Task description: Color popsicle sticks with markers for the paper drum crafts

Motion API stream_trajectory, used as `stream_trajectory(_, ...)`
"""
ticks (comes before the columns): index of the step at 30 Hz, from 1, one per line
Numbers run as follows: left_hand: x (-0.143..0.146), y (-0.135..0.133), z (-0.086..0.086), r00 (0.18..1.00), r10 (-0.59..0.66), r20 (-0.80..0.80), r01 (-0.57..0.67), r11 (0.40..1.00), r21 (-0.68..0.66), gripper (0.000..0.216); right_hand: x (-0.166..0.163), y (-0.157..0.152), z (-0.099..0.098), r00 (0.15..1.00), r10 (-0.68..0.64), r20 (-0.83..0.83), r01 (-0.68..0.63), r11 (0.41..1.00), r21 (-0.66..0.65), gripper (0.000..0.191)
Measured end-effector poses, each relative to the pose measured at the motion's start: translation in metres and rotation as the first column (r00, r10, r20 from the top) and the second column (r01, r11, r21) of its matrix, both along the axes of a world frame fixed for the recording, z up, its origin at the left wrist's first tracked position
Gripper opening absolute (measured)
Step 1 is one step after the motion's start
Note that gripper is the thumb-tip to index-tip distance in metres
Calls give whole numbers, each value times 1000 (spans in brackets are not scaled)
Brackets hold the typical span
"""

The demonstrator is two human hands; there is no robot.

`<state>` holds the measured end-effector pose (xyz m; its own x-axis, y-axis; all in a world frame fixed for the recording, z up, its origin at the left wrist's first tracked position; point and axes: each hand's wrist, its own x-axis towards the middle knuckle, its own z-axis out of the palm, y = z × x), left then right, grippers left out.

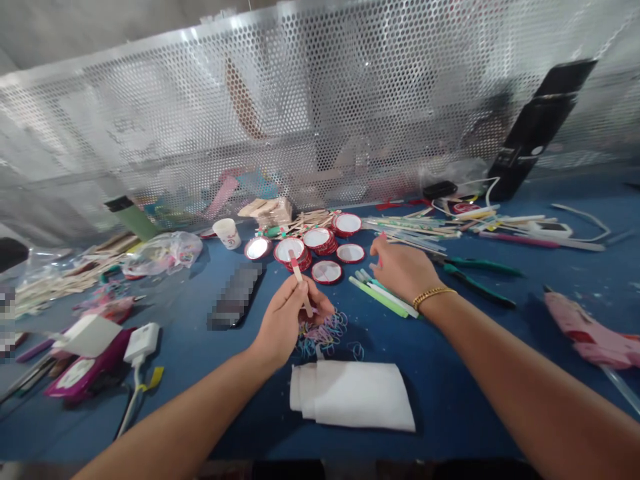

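Note:
My left hand [287, 317] pinches a wooden craft stick [299, 275] whose upper end is reddish. The stick points up in front of a stack of red-rimmed round pieces with pale tops [289, 250]. Below the left fingers lies a tangle of blue and purple elastic loops or threads [325, 333]. My right hand [405, 270] is closed, fingers pinched, just right of a single red-rimmed disc [351, 253]. A small reddish bit shows at its fingertips; its kind is unclear. Green and white pen-like sticks [383, 297] lie beneath the right hand.
A folded white cloth [360, 395] lies in front. A phone [237, 293] and paper cup [227, 233] stand left. Green-handled pliers [480, 277] and a pink glue gun [590, 327] lie right. Glue sticks and craft sticks line the back, before a perforated metal panel [320, 100].

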<state>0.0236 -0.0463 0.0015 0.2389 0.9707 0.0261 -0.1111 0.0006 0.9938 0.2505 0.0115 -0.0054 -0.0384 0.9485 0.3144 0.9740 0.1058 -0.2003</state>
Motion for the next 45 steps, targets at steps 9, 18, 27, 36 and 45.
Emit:
stream_trajectory(9, 2, -1, 6, 977, 118, 175, -94, 986, -141, 35, -62, -42, 17, 700, 512, -497, -372, 856, 358, 20)
stream_trajectory(18, 4, 0, 6, 981, 170, 89, -165, 985, -59, 32, -71, -52, 15, 715, 532, -453, -395, 842, 367, 21)
stream_trajectory(27, -10, 12, 16, 902, 210, 377, -177, 977, -121, 37, -59, -56, 27, 561, 553, -616, -430, 830, 355, 43)
stream_trajectory(36, -13, 16, 14, 875, 252, 412, -226, 968, -113, 37, -57, -49, 21, 746, 508, -430, -482, 858, 179, 15)
stream_trajectory(45, -11, 18, 15, 892, 265, 366, -255, 964, -75, 32, -57, -49, 20, 779, 497, -382, -479, 865, 148, 18)
